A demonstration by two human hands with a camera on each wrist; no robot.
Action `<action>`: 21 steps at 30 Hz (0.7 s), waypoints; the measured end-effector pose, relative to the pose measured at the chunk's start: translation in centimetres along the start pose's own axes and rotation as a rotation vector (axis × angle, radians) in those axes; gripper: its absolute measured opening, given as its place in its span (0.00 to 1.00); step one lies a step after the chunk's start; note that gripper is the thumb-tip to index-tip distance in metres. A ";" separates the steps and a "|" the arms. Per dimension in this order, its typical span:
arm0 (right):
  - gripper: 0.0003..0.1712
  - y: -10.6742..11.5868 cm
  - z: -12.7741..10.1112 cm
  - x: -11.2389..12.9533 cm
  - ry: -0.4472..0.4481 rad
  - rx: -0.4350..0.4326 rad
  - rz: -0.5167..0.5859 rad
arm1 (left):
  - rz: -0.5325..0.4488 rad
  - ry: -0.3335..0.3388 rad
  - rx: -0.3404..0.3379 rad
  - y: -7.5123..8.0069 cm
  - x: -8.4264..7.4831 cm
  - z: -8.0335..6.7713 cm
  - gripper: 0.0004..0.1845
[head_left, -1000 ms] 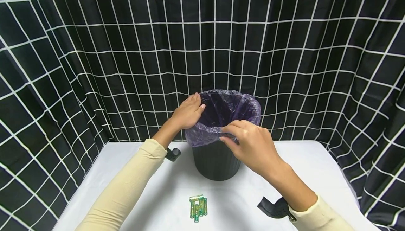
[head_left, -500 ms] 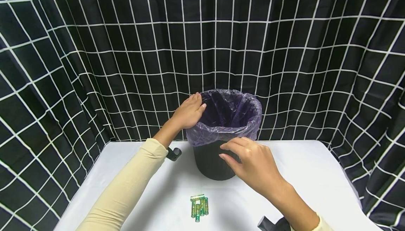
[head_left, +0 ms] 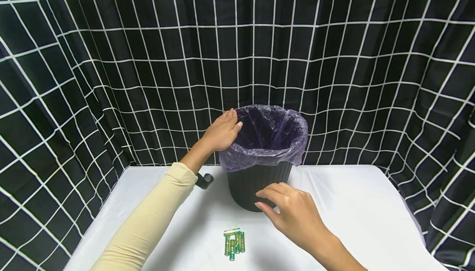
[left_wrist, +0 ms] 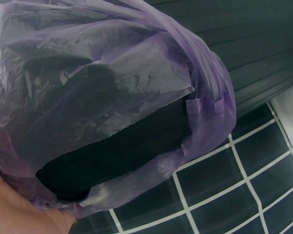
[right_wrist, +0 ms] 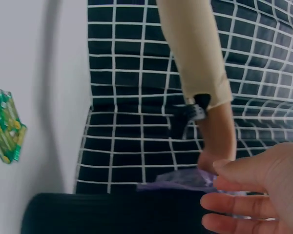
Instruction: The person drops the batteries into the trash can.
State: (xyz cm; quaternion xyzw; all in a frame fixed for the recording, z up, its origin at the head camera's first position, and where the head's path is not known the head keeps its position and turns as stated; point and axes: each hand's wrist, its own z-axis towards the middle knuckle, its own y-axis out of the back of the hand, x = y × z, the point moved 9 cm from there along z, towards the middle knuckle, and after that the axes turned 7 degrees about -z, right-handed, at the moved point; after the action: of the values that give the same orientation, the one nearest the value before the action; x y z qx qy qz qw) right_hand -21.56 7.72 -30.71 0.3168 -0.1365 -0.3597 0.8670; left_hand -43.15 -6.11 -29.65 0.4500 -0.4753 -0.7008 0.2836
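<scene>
Resting on the purple liner (head_left: 257,159): left grip (head_left: 222,132), laid flat, farther away
Right grip (head_left: 293,214): nearer; fingers parted from thumb, holding nothing
Green batteries (head_left: 232,245): on the bench (head_left: 345,205), left of that grip, on its near side
Long axes: mostly toward the bin (head_left: 250,186), one crosswise behind

No text, label, brand or number can be read in any view. The green and gold batteries (head_left: 232,247) on the near part of the counter (head_left: 345,205) show too small and too blurred for any lettering on them to be made out.
</scene>
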 end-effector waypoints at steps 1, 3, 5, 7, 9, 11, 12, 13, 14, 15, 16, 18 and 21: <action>0.11 -0.2 -0.3 0.1 -0.002 0.002 0.003 | 0.004 -0.003 0.001 0.0 0.0 0.0 0.33; 0.11 -0.7 -0.8 0.3 -0.004 0.007 0.013 | 0.008 -0.006 0.002 -0.1 0.0 0.0 0.33; 0.11 -1.3 -1.4 0.4 -0.007 0.015 0.022 | 0.011 -0.008 0.002 -0.1 0.1 0.0 0.33; 0.12 -2.0 -1.9 0.6 -0.012 0.026 0.030 | 0.010 -0.006 0.001 -0.1 0.1 0.0 0.33; 0.12 -2.6 -2.5 0.7 -0.019 0.039 0.035 | 0.008 -0.005 -0.001 0.0 0.2 0.0 0.33; 0.12 -3.2 -3.0 0.9 -0.029 0.053 0.040 | 0.004 -0.004 -0.002 0.0 0.2 -0.1 0.33; 0.12 -3.5 -3.2 1.0 -0.033 0.059 0.041 | 0.000 -0.002 -0.001 0.0 0.2 -0.1 0.33; 0.12 -3.8 -3.5 1.0 -0.036 0.065 0.042 | -0.001 -0.001 0.000 -0.1 0.2 0.0 0.33; 0.12 -4.1 -3.7 1.1 -0.036 0.068 0.042 | -0.003 0.000 0.000 -0.1 0.2 0.0 0.33; 0.12 -4.3 -3.9 1.2 -0.038 0.071 0.043 | -0.004 0.001 0.001 -0.1 0.3 -0.1 0.33; 0.12 -4.6 -4.1 1.3 -0.039 0.073 0.044 | -0.005 0.002 0.001 -0.1 0.2 -0.1 0.34; 0.11 -5.0 -4.4 1.3 -0.040 0.078 0.045 | -0.002 0.002 -0.001 -0.1 0.2 0.0 0.33; 0.11 -5.6 -4.8 1.2 -0.044 0.083 0.048 | 0.008 -0.003 -0.006 0.0 0.1 0.0 0.33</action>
State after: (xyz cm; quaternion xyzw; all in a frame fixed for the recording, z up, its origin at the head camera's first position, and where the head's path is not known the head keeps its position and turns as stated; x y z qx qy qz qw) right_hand -21.49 6.00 -38.02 0.3414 -0.1778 -0.3396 0.8582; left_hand -43.24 -6.17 -29.73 0.4461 -0.4754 -0.7018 0.2872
